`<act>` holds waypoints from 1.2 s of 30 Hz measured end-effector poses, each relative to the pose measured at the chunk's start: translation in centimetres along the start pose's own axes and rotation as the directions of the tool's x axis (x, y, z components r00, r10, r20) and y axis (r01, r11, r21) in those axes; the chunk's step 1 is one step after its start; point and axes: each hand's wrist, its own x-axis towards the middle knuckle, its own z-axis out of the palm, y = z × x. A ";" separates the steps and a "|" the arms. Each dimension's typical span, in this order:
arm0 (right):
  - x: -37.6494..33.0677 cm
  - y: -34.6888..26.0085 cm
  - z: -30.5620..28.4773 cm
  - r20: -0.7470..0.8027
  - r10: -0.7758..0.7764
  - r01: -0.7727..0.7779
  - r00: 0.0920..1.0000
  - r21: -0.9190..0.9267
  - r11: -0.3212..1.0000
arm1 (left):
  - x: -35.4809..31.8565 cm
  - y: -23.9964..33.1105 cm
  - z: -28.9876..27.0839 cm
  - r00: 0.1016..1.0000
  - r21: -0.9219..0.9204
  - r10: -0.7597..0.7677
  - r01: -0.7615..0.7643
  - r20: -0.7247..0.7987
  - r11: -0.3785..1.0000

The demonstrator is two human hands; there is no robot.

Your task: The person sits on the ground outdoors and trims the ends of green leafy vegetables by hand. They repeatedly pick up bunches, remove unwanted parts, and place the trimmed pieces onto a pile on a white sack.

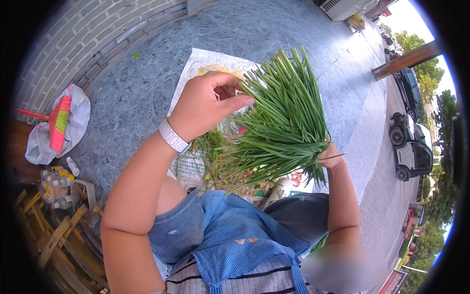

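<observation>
Right grip (332, 157): I hold it closed round a bunch of long green stalks (289, 117), raised above trimmings (214, 169) on a pale sheet (190, 71). Left grip (208, 100): thumb and forefinger at the bunch's left edge; cannot tell whether pinching.

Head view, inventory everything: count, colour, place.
Stalk bundle: one, green, right hand
Sheet: at least one, white, ground
Trimmings: many, green and tan, on sheet
Bag: one, white, left
Broom: one, red and yellow, at bag
Bottles: several, clear, lower left
Wood pieces: many, brown, lower left
Wall: one, grey, upper left
Cars: several, dark and white, right
Trees: several, green, right
Apron: one, blue, worn
Watch: one, white, worn
Left hand: one, bare, at bundle
Right hand: one, bare, gripping bundle
</observation>
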 end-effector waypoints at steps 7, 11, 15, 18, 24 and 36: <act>-0.2 -1.1 0.8 -0.027 -0.001 0.000 1.000 -0.014 1.000 | -0.1 -0.2 0.2 0.996 0.133 0.088 -0.084 -0.029 0.988; -0.1 -1.2 0.7 -0.042 0.020 -0.021 0.999 -0.013 1.000 | -0.3 -0.7 0.6 0.956 0.496 0.293 -0.245 -0.020 0.833; 0.0 -1.4 0.6 -0.047 0.026 -0.029 0.999 -0.066 0.997 | -0.3 -0.7 0.8 0.927 0.673 0.374 -0.298 0.034 0.677; -0.1 -1.8 0.9 -0.062 0.031 -0.034 0.998 -0.046 0.998 | -0.3 -0.9 0.8 0.925 0.616 0.380 -0.299 -0.001 0.729; -0.4 -1.2 0.0 -0.055 -0.006 0.004 0.998 -0.045 0.999 | -0.4 -1.0 0.6 0.967 0.305 0.253 -0.239 -0.007 0.922; -0.5 -1.1 -0.1 -0.079 -0.018 0.018 0.997 -0.001 1.000 | 0.2 -2.5 -1.9 0.955 0.431 0.206 -0.096 -0.216 0.897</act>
